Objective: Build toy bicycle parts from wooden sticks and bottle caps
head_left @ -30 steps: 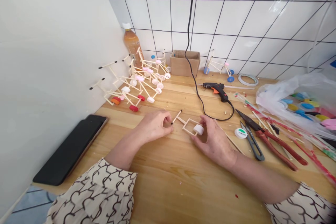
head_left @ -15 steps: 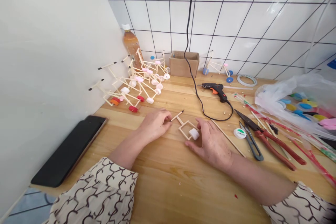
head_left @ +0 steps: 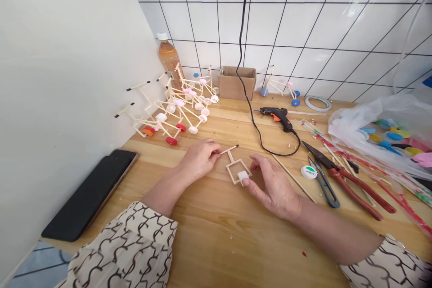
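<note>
A small wooden stick frame (head_left: 231,156) lies between my hands, with a square loop and a crossbar that has a black tip at its right end. My left hand (head_left: 200,160) pinches the left end of that crossbar. A white cap (head_left: 242,175) sits on the lower right part of the square. Beside it is my right hand (head_left: 272,184), thumb and fingers apart, the thumb tip touching or very near the cap. To the right of my right hand, a long thin stick (head_left: 293,177) lies on the wooden table (head_left: 216,243).
Several stick models (head_left: 175,103) stand at the back left by a bottle (head_left: 170,60). A cardboard box (head_left: 237,83) and glue gun (head_left: 276,116) are at the back. Right: pliers (head_left: 357,186), snips (head_left: 324,184), a bag of caps (head_left: 381,130). Left: a phone (head_left: 91,193).
The stick frame has turned, its square end shifting left and toward me. My right thumb has moved closer to the white cap. My left hand keeps its hold on the crossbar end.
</note>
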The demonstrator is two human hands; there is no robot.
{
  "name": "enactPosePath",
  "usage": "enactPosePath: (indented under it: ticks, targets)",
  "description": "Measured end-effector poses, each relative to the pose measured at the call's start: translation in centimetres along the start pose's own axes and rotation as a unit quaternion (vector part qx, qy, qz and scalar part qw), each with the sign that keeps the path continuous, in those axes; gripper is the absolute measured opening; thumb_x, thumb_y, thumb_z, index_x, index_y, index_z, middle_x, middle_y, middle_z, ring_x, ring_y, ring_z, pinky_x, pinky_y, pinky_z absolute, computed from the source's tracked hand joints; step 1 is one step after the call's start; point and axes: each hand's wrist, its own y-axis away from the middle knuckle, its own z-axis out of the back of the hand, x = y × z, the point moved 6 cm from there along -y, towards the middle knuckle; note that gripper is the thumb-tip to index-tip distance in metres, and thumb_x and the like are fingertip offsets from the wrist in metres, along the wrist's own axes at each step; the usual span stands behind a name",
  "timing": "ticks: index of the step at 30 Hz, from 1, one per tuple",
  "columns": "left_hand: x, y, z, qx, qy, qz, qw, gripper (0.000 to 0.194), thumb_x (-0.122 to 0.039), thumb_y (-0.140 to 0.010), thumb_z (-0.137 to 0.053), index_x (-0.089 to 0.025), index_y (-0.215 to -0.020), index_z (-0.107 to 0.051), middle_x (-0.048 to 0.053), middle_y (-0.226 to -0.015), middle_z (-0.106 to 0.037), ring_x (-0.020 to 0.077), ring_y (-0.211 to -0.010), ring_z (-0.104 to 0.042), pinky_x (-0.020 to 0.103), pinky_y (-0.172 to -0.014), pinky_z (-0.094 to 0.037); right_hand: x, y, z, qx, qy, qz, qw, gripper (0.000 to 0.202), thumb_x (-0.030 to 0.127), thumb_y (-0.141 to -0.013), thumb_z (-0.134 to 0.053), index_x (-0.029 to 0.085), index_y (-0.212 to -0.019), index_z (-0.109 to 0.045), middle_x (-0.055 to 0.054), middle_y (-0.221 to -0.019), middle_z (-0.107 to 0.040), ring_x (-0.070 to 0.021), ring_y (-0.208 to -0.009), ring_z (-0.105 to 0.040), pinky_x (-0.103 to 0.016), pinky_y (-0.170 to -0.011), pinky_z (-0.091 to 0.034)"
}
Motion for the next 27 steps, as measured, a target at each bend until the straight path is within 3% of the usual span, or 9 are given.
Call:
enactPosePath:
  ticks: [5, 15, 27]
  targets:
    - [0.2, -0.2, -0.3, -0.006, 0.003, -0.009, 1.0, 0.017, -0.012, -0.081, -0.05, -0.018, -0.083, -0.065, 0.005, -0.087, -0.064, 0.0174, -0.081, -0.059, 0.028, -0.073, -0.045, -1.3, -0.1, 0.0, -0.013, -0.055, -0.061, 0.997, 0.028, 0.032, -0.091, -0.04, 0.017, -0.115, -0.042, -0.008, -0.086, -0.062, -0.0222, -0.081, -0.06, -0.038, -0.073, -0.05]
    - [1.2, -0.2, 0.6, -0.034, 0.008, -0.005, 0.999, 0.014, -0.017, -0.082, -0.05, -0.018, -0.081, -0.064, 0.005, -0.087, -0.066, 0.0177, -0.081, -0.06, 0.028, -0.074, -0.045, -1.8, -0.1, 0.3, -0.029, -0.097, -0.095, 0.99, 0.026, 0.029, -0.091, -0.037, 0.018, -0.112, -0.047, -0.01, -0.09, -0.066, -0.0224, -0.085, -0.063, -0.037, -0.073, -0.052]
    - [0.7, -0.2, 0.0, -0.012, 0.005, -0.009, 1.0, 0.011, -0.018, -0.08, -0.053, -0.018, -0.079, -0.064, 0.004, -0.085, -0.064, 0.0173, -0.079, -0.059, 0.028, -0.071, -0.045, -2.4, 0.1, 0.0, -0.027, -0.105, -0.107, 0.988, 0.026, 0.03, -0.091, -0.038, 0.018, -0.112, -0.047, -0.01, -0.095, -0.066, -0.0216, -0.085, -0.063, -0.037, -0.074, -0.052]
